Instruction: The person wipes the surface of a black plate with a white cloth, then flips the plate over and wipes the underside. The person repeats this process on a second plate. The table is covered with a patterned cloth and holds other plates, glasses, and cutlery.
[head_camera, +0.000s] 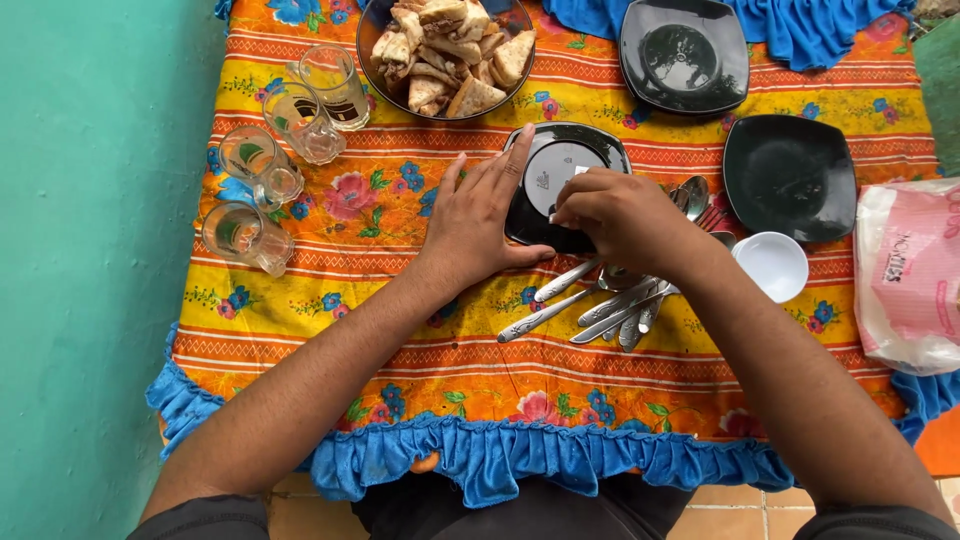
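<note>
Both hands on an upturned black plate

Left hand flat, fingers spread, at its nine o'clock edge; right hand curled, fingertips pinched together on its sticker; cutlery touching at five.

Left hand: I'm pressing it flat on the upturned black plate.
Right hand: my fingers are picking at its white sticker.
Cutlery: lying beneath my right wrist.

Glasses crowd left; cutlery blocks right

Plate under both hands, cutlery nearer, glasses left, bowl right
</note>
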